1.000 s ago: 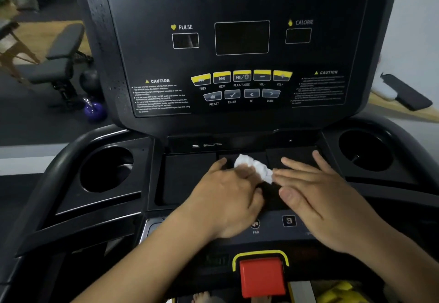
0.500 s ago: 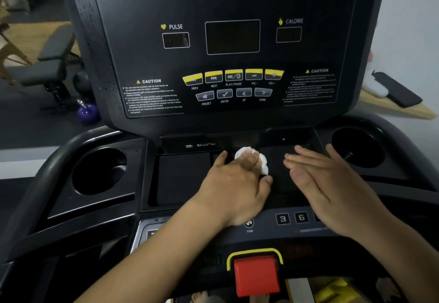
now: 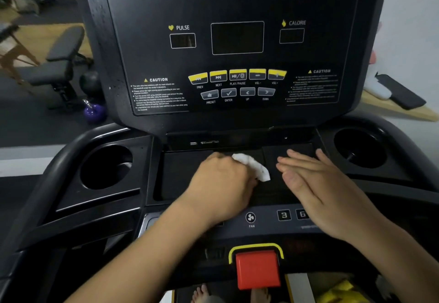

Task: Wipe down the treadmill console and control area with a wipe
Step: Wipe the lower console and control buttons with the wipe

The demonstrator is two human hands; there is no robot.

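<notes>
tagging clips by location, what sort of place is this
Probably a gym, perhaps a home one: a treadmill console up close, a weight bench beyond it, and a purple kettlebell on the floor.

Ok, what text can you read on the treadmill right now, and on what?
On the console panel:
"PULSE"
"CALORIE"
"CAUTION", twice; fine print beneath too small
"PREV"
"NEXT"
"PLAY/PAUSE"
"VOL-"
"VOL+"
"PRESET"
"ENTER"
"UP"
"DOWN"
On the lower key strip:
"FAN"
"3"
"6"
Slot label: blurred.
</notes>
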